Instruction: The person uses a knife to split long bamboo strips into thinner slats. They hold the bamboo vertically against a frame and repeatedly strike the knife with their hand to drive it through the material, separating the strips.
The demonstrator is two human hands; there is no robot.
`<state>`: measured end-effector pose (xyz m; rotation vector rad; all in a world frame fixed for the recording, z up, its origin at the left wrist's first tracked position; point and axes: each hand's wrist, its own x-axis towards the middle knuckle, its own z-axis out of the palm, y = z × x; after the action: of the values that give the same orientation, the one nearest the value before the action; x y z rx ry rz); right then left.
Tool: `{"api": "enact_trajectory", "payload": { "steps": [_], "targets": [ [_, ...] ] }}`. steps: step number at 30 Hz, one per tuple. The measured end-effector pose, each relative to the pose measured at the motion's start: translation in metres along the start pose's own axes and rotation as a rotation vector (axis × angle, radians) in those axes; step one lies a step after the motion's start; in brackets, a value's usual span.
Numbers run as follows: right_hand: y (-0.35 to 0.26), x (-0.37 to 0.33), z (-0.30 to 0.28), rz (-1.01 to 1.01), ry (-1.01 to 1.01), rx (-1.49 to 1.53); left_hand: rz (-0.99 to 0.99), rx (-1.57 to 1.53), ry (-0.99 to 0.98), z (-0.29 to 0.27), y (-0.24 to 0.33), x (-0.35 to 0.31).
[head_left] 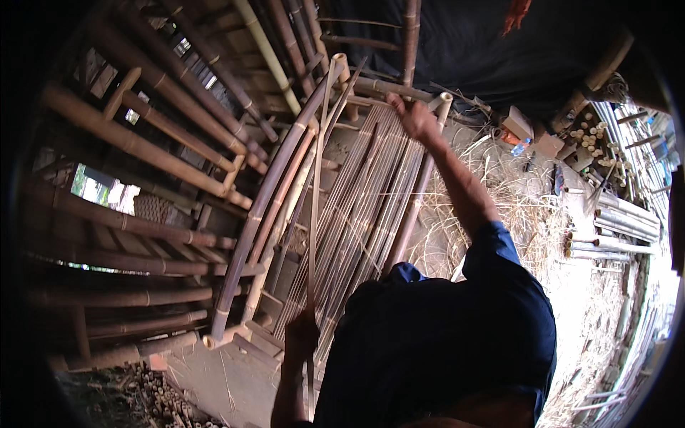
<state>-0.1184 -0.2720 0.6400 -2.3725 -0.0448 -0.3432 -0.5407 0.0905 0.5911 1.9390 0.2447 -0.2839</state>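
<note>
A long, thin bamboo strip [313,214] is gripped in my closed left hand [302,334], low in the view. It runs from below that hand up to the far left corner of a bamboo bench frame. My right hand [415,120] is over the far end of the bench's slats [360,207], close to the far right post [444,100]. Its thumb stands apart from the fingers, and I see nothing held in it; the fingertips are partly hidden. The slats lie lengthwise side by side, with narrow gaps. A curved dark bamboo rail [260,192] borders their left side.
Stacked bamboo furniture frames [143,150] crowd the left. Black sheeting [471,57] hangs at the back. Loose shavings [492,185] cover the floor on the right, near cut bamboo poles [621,225] and a plastic bottle [521,148]. More bamboo pieces [160,399] lie at lower left.
</note>
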Motion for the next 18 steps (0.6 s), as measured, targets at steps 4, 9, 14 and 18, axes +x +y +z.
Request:
{"api": "enact_trajectory", "payload": {
  "steps": [4,9,14,18],
  "targets": [
    [-0.084,-0.123,0.044,-0.030,-0.626,0.064,0.146,0.003,0.078,0.003,0.082,0.102],
    [-0.096,-0.226,0.085,-0.561,-0.420,0.253,0.105,-0.319,0.073,0.007,0.123,0.151],
    [-0.100,-0.204,0.075,-0.557,-0.435,0.134,0.171,-0.326,0.149,0.011,0.116,0.152],
    [-0.119,-0.188,0.085,-0.702,-0.256,0.151,0.195,-0.418,0.178,-0.009,0.133,0.134]
  ]
}}
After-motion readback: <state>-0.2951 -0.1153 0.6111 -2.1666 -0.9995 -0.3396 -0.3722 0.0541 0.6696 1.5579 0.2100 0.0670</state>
